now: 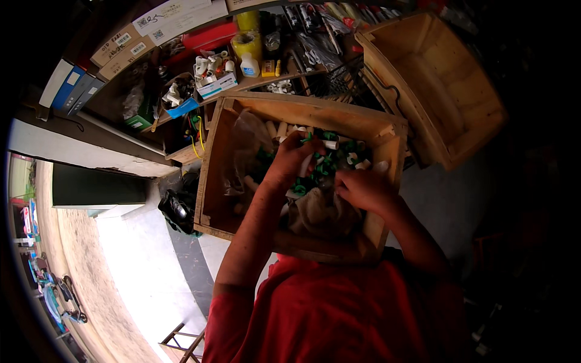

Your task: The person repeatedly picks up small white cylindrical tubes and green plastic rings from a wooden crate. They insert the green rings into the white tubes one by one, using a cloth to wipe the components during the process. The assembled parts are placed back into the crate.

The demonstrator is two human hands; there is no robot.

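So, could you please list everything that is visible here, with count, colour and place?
wooden crate: one, light brown, centre, under both hands
pipe fittings: many, green and white, loose inside the crate
clear plastic bag: one, see-through, left part of the crate
cloth bag: one, beige, in the crate below the hands
second wooden crate: one, light brown, upper right, tipped on its side
shelf: one, wooden, above the crate, crowded with small goods
tape roll: one, yellow, on the shelf
small bottle: one, white, on the shelf
flat boxes: several, blue and white, upper left
red shirt: one, bottom centre
left hand: one, among the fittings
right hand: one, on the fittings, right side of the crate
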